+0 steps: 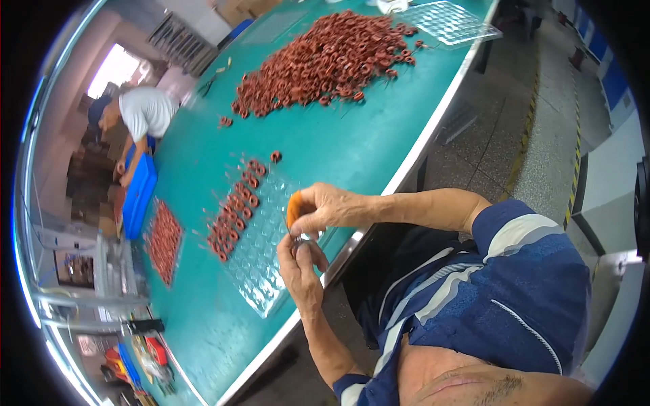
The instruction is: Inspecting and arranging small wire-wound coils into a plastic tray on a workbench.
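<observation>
Left hand (300, 276) and right hand (333, 206) close together, fingertips pinching a small, mostly hidden piece (298, 239), beside a clear tray (261, 287), red-brown ring coils (238, 206) along its left side, packed tray (179, 253) farther left, blue bin (141, 193) beyond.

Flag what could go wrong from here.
Red wire-leaded rings line one side of the clear blister tray; their outward leads might snag or bend. The left hand and right hand work near the edge of the green table, so a fumbled part could drop to the floor.
</observation>
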Available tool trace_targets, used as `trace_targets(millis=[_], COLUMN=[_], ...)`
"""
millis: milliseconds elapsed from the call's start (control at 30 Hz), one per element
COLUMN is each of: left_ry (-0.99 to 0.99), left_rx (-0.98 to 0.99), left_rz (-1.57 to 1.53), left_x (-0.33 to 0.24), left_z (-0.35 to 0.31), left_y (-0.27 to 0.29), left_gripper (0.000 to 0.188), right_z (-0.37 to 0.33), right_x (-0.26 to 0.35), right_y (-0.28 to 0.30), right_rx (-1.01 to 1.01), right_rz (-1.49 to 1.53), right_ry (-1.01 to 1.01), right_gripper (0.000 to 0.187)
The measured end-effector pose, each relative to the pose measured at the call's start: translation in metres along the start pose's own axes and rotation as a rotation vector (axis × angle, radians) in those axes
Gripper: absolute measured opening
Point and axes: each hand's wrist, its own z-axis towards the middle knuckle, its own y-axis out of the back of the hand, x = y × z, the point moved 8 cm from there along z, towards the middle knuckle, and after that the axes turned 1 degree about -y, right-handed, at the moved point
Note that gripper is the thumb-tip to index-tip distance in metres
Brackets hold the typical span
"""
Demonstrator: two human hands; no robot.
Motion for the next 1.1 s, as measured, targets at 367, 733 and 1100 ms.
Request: trace_targets(millis=[367, 733, 1100], left_ry=[0.007, 0.180, -0.086], left_rx=[-0.055, -0.129, 0.053], left_rz=[-0.323, -0.408, 0.353], left_x=[-0.007, 0.031, -0.006], left_z=[-0.009, 0.001, 0.007], left_y=[-0.007, 0.001, 0.009], left_gripper=[0.029, 0.024, 0.030], right_z=[-0.014, -0.007, 0.000], right_x=[0.005, 0.009, -0.017], right_y=[0.001, 0.024, 0.009], right_rx=[-0.119, -0.380, -0.091], right_rz=[0.032, -0.402, -0.098], right_ry=[0.133, 0.163, -0.124], right_gripper=[0.027, 0.030, 0.024])
